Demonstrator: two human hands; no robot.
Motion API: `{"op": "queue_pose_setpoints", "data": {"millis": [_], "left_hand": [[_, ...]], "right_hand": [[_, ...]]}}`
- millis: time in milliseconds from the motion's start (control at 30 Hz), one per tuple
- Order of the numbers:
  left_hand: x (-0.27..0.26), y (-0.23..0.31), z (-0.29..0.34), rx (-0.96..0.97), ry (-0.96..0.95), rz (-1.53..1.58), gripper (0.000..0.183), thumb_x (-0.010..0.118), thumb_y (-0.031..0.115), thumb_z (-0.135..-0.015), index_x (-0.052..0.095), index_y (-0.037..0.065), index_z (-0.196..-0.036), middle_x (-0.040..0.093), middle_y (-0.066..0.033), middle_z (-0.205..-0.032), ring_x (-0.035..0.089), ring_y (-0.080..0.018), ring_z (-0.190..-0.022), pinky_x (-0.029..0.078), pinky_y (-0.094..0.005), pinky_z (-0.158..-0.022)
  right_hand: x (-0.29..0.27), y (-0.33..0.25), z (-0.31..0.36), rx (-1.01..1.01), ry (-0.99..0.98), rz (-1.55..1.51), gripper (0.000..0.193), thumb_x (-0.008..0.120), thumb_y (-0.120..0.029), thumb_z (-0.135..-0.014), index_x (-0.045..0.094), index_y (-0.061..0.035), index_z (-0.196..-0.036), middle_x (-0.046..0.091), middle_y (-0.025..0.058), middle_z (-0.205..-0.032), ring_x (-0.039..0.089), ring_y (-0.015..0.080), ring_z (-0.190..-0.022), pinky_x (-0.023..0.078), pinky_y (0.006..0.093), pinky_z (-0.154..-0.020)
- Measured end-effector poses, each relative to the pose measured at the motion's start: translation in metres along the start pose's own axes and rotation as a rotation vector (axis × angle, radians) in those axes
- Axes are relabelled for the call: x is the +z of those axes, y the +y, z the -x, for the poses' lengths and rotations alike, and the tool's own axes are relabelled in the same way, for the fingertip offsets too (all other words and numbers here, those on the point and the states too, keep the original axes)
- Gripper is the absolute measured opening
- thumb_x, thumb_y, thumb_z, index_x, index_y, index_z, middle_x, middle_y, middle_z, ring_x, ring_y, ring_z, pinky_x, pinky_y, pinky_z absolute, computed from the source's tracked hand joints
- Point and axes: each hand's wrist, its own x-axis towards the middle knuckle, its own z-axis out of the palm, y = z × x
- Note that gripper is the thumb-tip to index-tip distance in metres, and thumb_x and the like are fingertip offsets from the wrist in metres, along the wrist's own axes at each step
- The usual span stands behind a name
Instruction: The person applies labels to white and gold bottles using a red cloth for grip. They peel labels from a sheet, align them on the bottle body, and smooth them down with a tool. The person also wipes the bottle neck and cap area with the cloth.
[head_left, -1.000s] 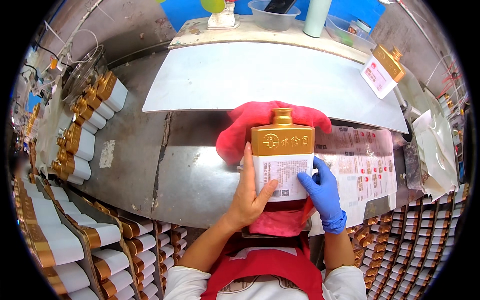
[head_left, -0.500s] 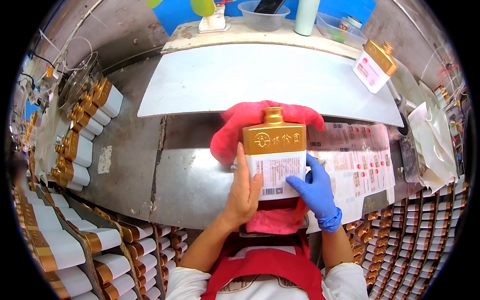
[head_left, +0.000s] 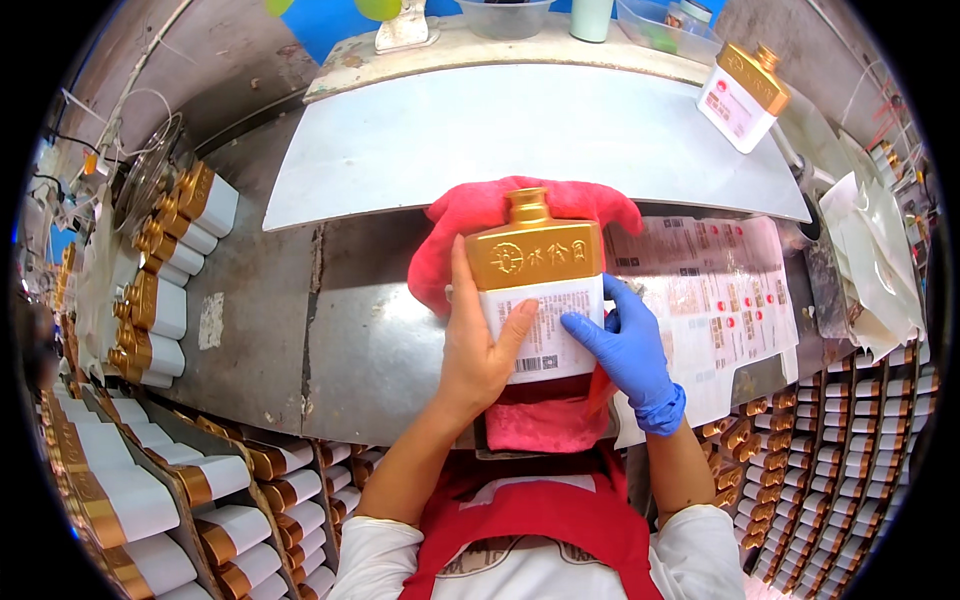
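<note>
Upright between my hands is a flat white bottle [head_left: 545,325] with a gold shoulder and neck. A printed label with a small square code covers its white front. My bare left hand [head_left: 480,345] grips its left side, thumb lying on the label. My right hand [head_left: 625,345], in a blue glove, holds the right edge with its thumb on the label's right part. The fingers behind the bottle are hidden. A pink-red cloth [head_left: 440,245] lies bunched behind the bottle, and another pink cloth [head_left: 545,428] shows below it. To the right lie printed label sheets [head_left: 715,305].
A similar bottle [head_left: 745,95] stands on the white board [head_left: 400,140] at the far right. Several bottles [head_left: 160,300] line the metal table's [head_left: 370,370] left side. Racks of bottles flank me [head_left: 150,505] below left and right. Behind the board stands a pale green cylinder [head_left: 592,20].
My left thumb has moved up the label, and the left hand sits higher on the bottle. The bottle remains in both hands. The whole view has shifted slightly.
</note>
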Motion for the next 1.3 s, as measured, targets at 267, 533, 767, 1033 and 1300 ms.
{"op": "queue_pose_setpoints", "data": {"millis": [267, 533, 767, 1033, 1300], "left_hand": [[0.001, -0.004, -0.002, 0.064, 0.031, -0.141, 0.074, 0.052, 0.022, -0.096, 0.006, -0.009, -0.145, 0.05, -0.0216, -0.127, 0.051, -0.0287, -0.116, 0.031, -0.0384, -0.104], [-0.006, -0.009, 0.002, 0.093, -0.021, -0.115, 0.081, 0.054, 0.024, -0.095, -0.001, -0.006, -0.146, 0.047, -0.0208, -0.132, 0.05, -0.0288, -0.117, 0.025, -0.0391, -0.109], [-0.008, -0.006, 0.002, 0.032, -0.113, -0.028, 0.09, 0.059, 0.01, -0.09, -0.009, -0.001, -0.147, 0.04, -0.017, -0.138, 0.046, -0.0217, -0.123, 0.039, -0.0328, -0.101], [-0.008, -0.007, 0.002, 0.018, -0.093, -0.05, 0.089, 0.059, 0.015, -0.091, -0.008, -0.002, -0.147, 0.043, -0.0197, -0.134, 0.047, -0.025, -0.12, 0.033, -0.0353, -0.104], [-0.008, -0.007, 0.0, 0.032, -0.097, -0.009, 0.09, 0.061, 0.016, -0.09, -0.007, -0.002, -0.147, 0.043, -0.0212, -0.133, 0.047, -0.027, -0.121, 0.028, -0.0372, -0.108]], "right_hand": [[0.002, 0.007, -0.002, 0.033, -0.015, -0.126, 0.05, 0.074, -0.022, -0.081, 0.055, 0.0015, -0.121, 0.066, 0.0114, -0.1, 0.066, 0.0148, -0.082, 0.054, 0.0266, -0.07], [-0.004, 0.004, -0.001, 0.006, -0.046, -0.037, 0.053, 0.075, -0.023, -0.08, 0.054, 0.0001, -0.123, 0.067, 0.0119, -0.101, 0.067, 0.0173, -0.086, 0.055, 0.0291, -0.076], [0.002, 0.009, 0.001, 0.019, -0.047, -0.116, 0.056, 0.077, -0.023, -0.078, 0.054, -0.0006, -0.123, 0.066, 0.0136, -0.105, 0.067, 0.0191, -0.091, 0.055, 0.0303, -0.078], [0.001, 0.009, 0.002, -0.006, -0.074, -0.114, 0.059, 0.079, -0.023, -0.076, 0.052, -0.0007, -0.125, 0.065, 0.013, -0.107, 0.066, 0.0185, -0.093, 0.054, 0.0305, -0.079], [0.0, 0.01, 0.0, 0.032, -0.075, -0.12, 0.06, 0.078, -0.02, -0.077, 0.051, 0.0003, -0.126, 0.064, 0.013, -0.108, 0.065, 0.0181, -0.094, 0.054, 0.0304, -0.08]]}}
